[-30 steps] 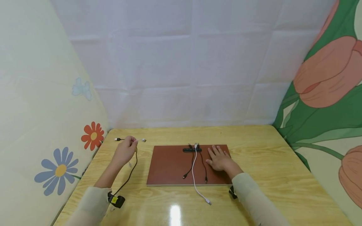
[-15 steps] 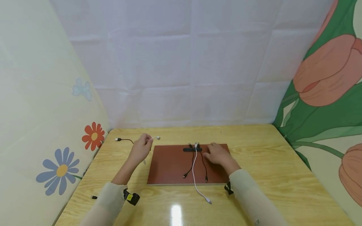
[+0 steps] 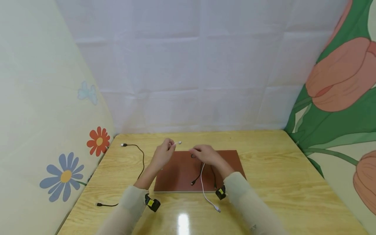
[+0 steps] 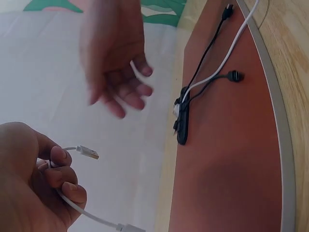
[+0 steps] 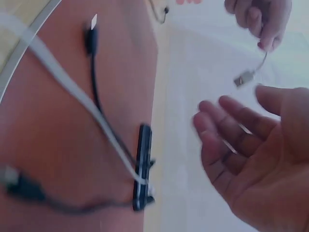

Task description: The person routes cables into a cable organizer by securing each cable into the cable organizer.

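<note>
My left hand (image 3: 163,154) pinches a short white USB cable (image 4: 88,152) near its metal plug, above the back left of a reddish-brown board (image 3: 176,173). The cable's other end hangs below the fingers in the left wrist view. My right hand (image 3: 207,155) is over the board's back edge, fingers loosely bent and holding nothing, facing the plug. Beneath it is a black cable holder strip (image 4: 183,121), mostly hidden in the head view. Another white cable (image 3: 202,182) and two short black cables (image 5: 93,63) run from the strip across the board.
A longer black USB cable (image 3: 143,160) lies on the wooden table (image 3: 279,182) left of the board, partly behind my left arm. The white cable's far end hangs past the board's front edge. A white backdrop (image 3: 188,81) stands behind the table, with flower-printed sheets at both sides.
My left hand has moved right with the white USB cable, from the table's left side to the board. My right hand has lifted off the board and moved left over the cable holder.
</note>
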`<state>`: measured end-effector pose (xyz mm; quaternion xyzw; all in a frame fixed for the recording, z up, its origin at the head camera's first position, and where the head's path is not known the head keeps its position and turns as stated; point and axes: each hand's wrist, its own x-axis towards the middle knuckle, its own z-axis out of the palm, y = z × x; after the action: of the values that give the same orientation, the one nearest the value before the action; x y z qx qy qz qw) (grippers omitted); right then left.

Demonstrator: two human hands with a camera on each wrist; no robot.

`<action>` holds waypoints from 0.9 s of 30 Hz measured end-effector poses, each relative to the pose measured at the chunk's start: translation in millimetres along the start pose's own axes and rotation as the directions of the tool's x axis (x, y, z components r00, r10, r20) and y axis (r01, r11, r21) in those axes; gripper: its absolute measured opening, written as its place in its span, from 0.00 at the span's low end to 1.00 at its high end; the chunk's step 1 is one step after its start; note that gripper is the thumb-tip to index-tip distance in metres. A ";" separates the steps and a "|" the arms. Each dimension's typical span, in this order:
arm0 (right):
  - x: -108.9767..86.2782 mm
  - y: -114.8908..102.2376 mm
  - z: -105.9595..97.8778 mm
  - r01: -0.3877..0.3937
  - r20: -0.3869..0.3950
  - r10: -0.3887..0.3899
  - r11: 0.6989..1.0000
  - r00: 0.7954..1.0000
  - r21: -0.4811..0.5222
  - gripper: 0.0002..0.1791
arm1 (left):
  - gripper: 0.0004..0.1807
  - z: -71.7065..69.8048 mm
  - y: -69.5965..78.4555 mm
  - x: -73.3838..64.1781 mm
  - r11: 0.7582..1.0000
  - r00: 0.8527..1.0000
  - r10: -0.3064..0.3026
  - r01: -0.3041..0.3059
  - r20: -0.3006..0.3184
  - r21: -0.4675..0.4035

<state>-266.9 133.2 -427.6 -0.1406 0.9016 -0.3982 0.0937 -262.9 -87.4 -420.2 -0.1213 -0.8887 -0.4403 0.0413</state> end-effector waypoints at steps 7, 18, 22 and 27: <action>13.8 -9.5 6.2 -0.079 -0.069 0.107 0.941 0.992 0.328 0.29 | 0.07 18.5 3.4 5.6 0.999 0.998 0.052 -0.052 0.027 -0.007; 22.6 -2.5 2.0 -0.128 -0.137 0.216 0.874 0.967 0.469 0.17 | 0.10 33.1 7.7 2.9 0.997 0.991 0.062 -0.066 0.119 0.027; 28.8 4.5 -1.4 -0.126 -0.171 0.221 0.889 0.960 0.441 0.14 | 0.14 41.2 6.2 -0.4 0.978 0.986 0.082 -0.107 0.143 0.181; 41.4 14.4 -0.1 -0.135 -0.193 0.223 0.913 0.956 0.386 0.10 | 0.12 53.0 -1.4 -3.8 0.876 0.977 0.120 -0.188 0.176 0.443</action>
<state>-308.5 129.0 -440.7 0.0106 0.8246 -0.5635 0.0484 -257.7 -46.8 -454.3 -0.2099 -0.9554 -0.2040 0.0399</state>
